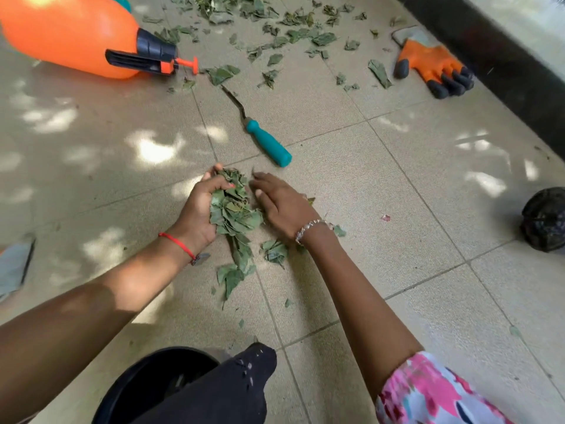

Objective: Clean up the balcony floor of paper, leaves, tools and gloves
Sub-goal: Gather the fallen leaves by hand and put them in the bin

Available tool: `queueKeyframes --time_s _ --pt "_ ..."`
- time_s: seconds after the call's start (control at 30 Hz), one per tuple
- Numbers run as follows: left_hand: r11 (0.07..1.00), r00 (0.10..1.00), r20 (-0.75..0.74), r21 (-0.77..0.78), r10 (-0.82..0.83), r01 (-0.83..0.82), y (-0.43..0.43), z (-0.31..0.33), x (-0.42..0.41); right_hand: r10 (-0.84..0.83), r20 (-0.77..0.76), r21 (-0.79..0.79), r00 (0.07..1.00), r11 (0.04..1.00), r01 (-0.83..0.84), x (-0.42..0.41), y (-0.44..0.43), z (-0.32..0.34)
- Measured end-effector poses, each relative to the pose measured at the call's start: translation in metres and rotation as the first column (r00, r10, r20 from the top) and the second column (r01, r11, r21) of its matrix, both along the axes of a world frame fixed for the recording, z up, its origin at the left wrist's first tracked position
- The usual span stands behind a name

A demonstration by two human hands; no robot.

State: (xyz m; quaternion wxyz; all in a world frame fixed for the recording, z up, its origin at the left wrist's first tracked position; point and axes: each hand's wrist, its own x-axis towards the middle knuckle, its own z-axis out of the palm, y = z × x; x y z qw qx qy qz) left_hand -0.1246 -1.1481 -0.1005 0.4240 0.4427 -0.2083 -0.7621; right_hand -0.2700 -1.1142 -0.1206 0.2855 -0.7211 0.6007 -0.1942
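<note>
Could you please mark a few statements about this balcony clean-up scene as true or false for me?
1. The left hand grips a bunch of leaves. True.
2. The right hand holds the teal-handled tool. False: the tool lies untouched on the floor beyond both hands, and the right hand is open beside the bunch.
3. An orange glove lies on the floor. True.
4. The orange sprayer stands upright. False: it lies on its side.
5. Every leaf has been gathered. False: scattered leaves lie on the floor farther away.
</note>
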Motion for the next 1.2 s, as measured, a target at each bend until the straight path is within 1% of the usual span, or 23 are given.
queueKeyframes --time_s 0.07,0.17,0.2,0.23,0.27,0.33,0.4,0.43,0.47,0.57,0.63,0.73,0.8,0.87,1.0,1.1,1.2 --pt "1.0 1.0 -0.006 -0.006 -0.015 0.015 -0.001 -0.001 0.004 -0.007 0.07 0.009 0.998 1.0 0.006 -0.001 0.026 0.005" --pt "1.0 1.0 -0.008 -0.004 -0.002 0.002 -0.001 0.005 0.007 -0.176 0.243 -0.039 0.954 0.981 0.191 0.0 0.062 0.014" --pt "1.0 1.0 -0.006 -0.003 0.02 -0.02 -0.001 0.007 0.008 -0.21 0.259 -0.078 0.943 0.968 0.237 0.002 0.071 0.016" --pt "0.999 0.999 -0.014 -0.003 0.037 -0.037 0.001 0.01 0.008 -0.219 0.219 -0.122 0.951 0.961 0.249 0.007 0.079 0.018" --pt "0.999 0.999 -0.017 -0.006 0.048 -0.049 0.002 0.012 0.009 -0.208 0.135 -0.16 0.969 0.96 0.229 0.014 0.085 0.017" --pt "0.998 0.998 -0.006 -0.015 0.057 -0.057 0.006 0.015 0.011 -0.176 -0.111 -0.171 0.978 0.973 0.156 0.031 0.09 0.009" --pt "0.997 0.997 0.0 -0.013 0.081 -0.081 0.009 0.018 0.015 -0.178 -0.336 -0.128 0.925 0.981 0.142 0.049 0.09 -0.003" --pt "0.995 0.995 -0.004 -0.016 0.095 -0.095 0.01 0.02 0.017 -0.202 -0.403 -0.121 0.893 0.979 0.167 0.056 0.087 -0.007" --pt "0.994 0.994 -0.007 -0.023 0.107 -0.107 0.01 0.021 0.02 -0.238 -0.437 -0.125 0.868 0.971 0.203 0.061 0.085 -0.009" --pt "0.992 0.992 0.034 -0.033 0.119 -0.118 0.01 0.023 0.034 -0.342 -0.447 -0.187 0.827 0.939 0.288 0.061 0.083 -0.012" --pt "0.994 0.99 0.092 -0.028 0.107 -0.105 0.009 0.023 0.041 -0.407 -0.388 -0.217 0.827 0.912 0.347 0.046 0.085 -0.014" --pt "0.994 0.99 0.092 0.001 0.107 -0.107 0.009 0.023 0.044 -0.489 -0.339 -0.186 0.804 0.872 0.452 0.016 0.086 -0.011" --pt "0.995 0.992 0.073 0.007 0.101 -0.102 0.011 0.023 0.04 -0.494 -0.327 -0.112 0.806 0.867 0.486 -0.001 0.084 -0.008" --pt "0.997 0.995 0.066 -0.021 0.079 -0.077 0.012 0.024 0.034 -0.466 -0.292 -0.064 0.835 0.881 0.47 -0.009 0.081 -0.006" --pt "0.997 0.998 0.031 -0.045 0.063 -0.062 0.011 0.022 0.03 -0.298 -0.277 -0.062 0.913 0.954 0.292 0.008 0.081 -0.004" --pt "0.996 0.997 0.076 -0.081 0.029 -0.023 0.011 0.021 0.033 -0.235 -0.313 -0.095 0.92 0.972 0.216 0.025 0.075 -0.01" --pt "0.995 0.991 0.088 -0.024 0.099 -0.097 0.009 0.023 0.038 -0.197 -0.262 -0.113 0.945 0.979 0.172 0.033 0.06 -0.01"
